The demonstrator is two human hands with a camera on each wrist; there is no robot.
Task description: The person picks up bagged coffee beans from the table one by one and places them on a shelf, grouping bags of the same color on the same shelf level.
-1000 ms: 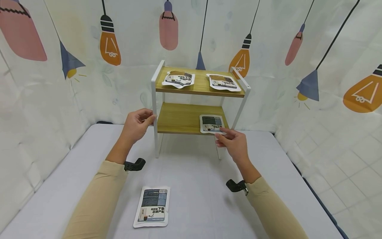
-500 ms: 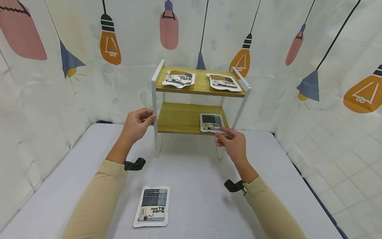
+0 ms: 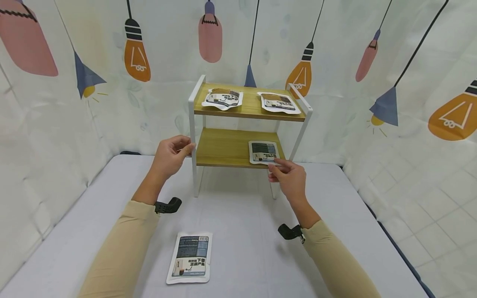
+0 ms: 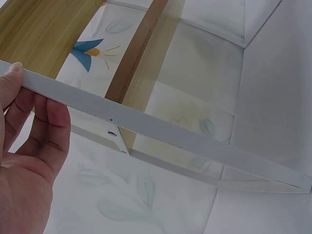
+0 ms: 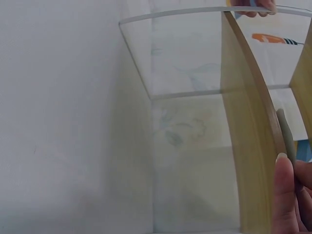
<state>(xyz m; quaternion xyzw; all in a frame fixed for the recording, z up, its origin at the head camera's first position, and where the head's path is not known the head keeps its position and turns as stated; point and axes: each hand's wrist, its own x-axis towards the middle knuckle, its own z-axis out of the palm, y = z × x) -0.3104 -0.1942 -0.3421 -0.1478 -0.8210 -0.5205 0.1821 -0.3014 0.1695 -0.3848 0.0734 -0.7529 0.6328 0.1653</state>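
Observation:
A two-tier wooden shelf with a white frame [image 3: 195, 178] stands on the white table. My left hand [image 3: 171, 157] pinches its front left upright, thumb on one side and fingertips on the other in the left wrist view. On the lower board [image 3: 223, 147], toward the right, lies a flat white pouch [image 3: 262, 150] with a dark printed label. My right hand [image 3: 290, 178] pinches the pouch's near right corner. From the right wrist, the thumb lies at the board's front edge and the pouch [image 5: 286, 134] shows edge-on beside it.
Two similar pouches lie on the top board, one left [image 3: 222, 99] and one right [image 3: 279, 103]. Another pouch [image 3: 190, 258] lies face up on the table [image 3: 242, 248] near the front. A printed cloth wall [image 3: 160, 103] stands close behind the shelf.
The pouch on the lower board has slid slightly back. My right wrist and forearm have shifted a little left with it. My left hand stays at the upright.

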